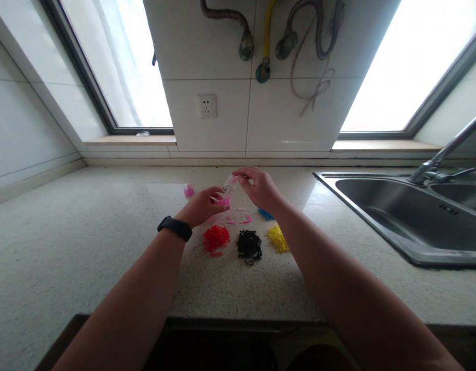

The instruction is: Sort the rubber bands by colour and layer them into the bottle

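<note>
Between my hands a small clear plastic container (229, 185) is held tilted above the counter, with pink showing at both ends. My left hand (202, 205) curls its fingers around the lower end, beside bright pink pieces (223, 201). At the upper end, the fingertips of my right hand (260, 188) pinch it; exactly what they grip is partly hidden. Several loose pink bands (245, 219) lie just below. Closer to me are piles of red bands (216, 239), black bands (249, 245) and yellow bands (278, 239). Blue bands (265, 214) show partly behind my right forearm.
A small pink container (189, 190) stands left of my left hand on the speckled counter (125, 232). To the right is a steel sink (377, 203) with a faucet (435, 167). A tiled wall with a socket (207, 106) and hoses (265, 51) rises behind.
</note>
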The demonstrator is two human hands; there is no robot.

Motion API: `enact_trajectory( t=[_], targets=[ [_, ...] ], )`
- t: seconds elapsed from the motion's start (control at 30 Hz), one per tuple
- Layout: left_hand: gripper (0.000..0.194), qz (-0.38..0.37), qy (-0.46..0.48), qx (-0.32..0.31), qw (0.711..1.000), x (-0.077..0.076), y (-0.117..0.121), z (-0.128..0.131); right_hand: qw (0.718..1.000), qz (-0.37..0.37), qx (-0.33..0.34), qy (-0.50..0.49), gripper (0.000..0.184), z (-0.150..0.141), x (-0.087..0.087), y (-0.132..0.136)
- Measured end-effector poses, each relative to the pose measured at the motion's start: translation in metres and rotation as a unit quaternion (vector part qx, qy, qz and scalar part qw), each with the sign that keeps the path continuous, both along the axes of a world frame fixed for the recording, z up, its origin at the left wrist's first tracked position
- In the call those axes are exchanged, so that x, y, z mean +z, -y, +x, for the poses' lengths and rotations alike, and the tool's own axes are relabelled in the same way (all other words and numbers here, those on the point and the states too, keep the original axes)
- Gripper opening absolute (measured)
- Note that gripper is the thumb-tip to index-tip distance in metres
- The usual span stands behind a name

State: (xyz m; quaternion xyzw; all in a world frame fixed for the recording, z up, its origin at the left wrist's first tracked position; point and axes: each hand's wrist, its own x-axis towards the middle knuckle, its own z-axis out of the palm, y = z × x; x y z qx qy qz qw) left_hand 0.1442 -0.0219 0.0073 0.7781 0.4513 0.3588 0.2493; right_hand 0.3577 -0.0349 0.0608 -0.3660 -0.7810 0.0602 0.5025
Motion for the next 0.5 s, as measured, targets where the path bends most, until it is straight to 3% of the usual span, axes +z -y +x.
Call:
enact_trajectory(
  t=[0.3,0.5],
  targets=[
    [0.050,-0.046,0.042,0.005,0.998,0.009,0.006,0.004,1.000,0.004,0.015,-0.005,0.024,0.002,-0.006,-0.005],
    [0.052,-0.034,0.103,0.040,0.993,0.013,-0.001,-0.006,0.999,-0.023,-0.032,0.002,0.019,-0.002,-0.007,-0.001]
  ],
)
